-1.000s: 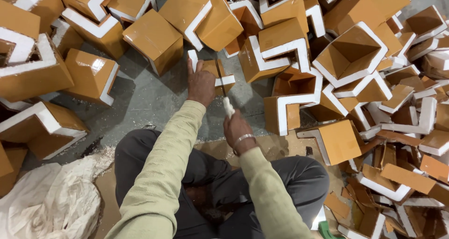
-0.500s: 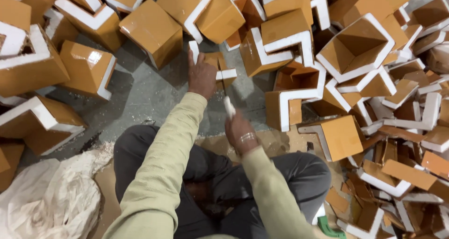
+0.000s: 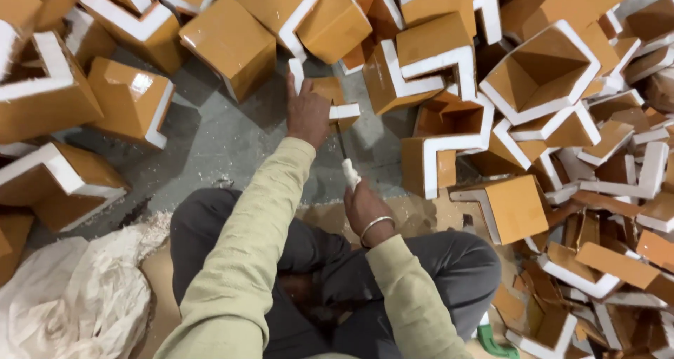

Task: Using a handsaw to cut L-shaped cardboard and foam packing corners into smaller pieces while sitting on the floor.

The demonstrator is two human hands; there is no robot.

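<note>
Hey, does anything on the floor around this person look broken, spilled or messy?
Yes. White crumbs and shavings lie scattered on the grey floor beside the person's knee, and broken orange-and-white corner offcuts are heaped untidily on the right, some split open.

corner piece (image 3: 330, 99) – on floor (image 3: 217, 145), under left hand (image 3: 307, 113) | knife (image 3: 349, 168) – just behind it, in right hand (image 3: 365, 208) | piled corner pieces (image 3: 547, 120) – right and beyond | sack (image 3: 70, 303) – near-left

left hand (image 3: 307, 113) hides foam piece (image 3: 330, 99) | knife blade (image 3: 342, 145) too thin
</note>
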